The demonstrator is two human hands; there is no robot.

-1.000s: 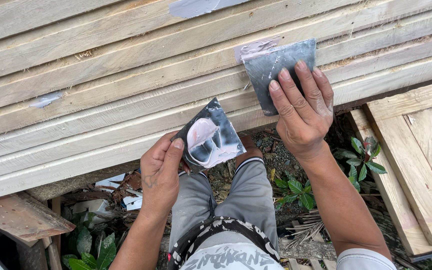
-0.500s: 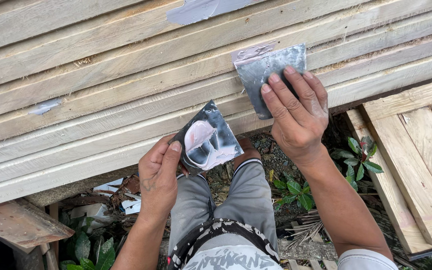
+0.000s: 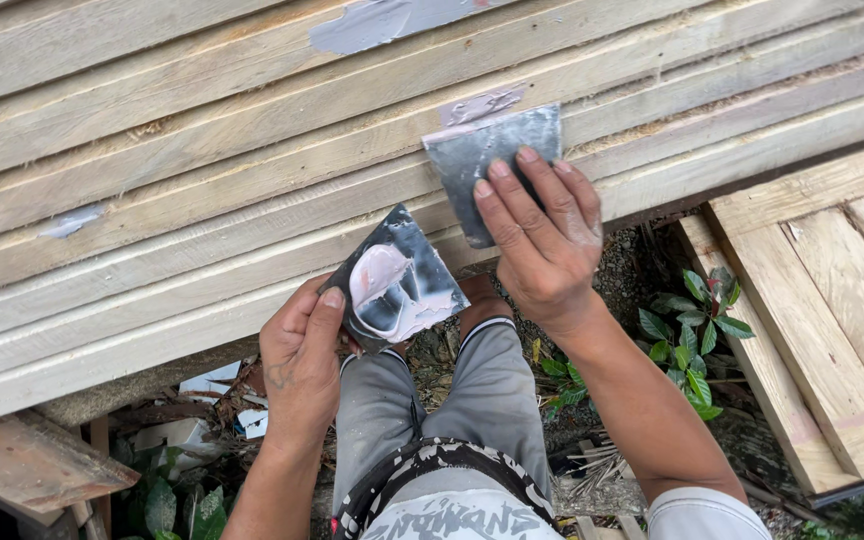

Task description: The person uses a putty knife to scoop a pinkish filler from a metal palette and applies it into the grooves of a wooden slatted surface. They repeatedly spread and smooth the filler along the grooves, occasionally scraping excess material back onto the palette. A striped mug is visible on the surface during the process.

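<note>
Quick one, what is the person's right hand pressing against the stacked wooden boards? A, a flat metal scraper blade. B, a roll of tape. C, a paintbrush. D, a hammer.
A: the right hand presses a flat grey metal scraper blade against the wooden boards, just below a fresh smear of pale filler.

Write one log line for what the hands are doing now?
left hand: holds putty-smeared plate | right hand: presses metal scraper on wooden planks | putty patch above scraper
</note>
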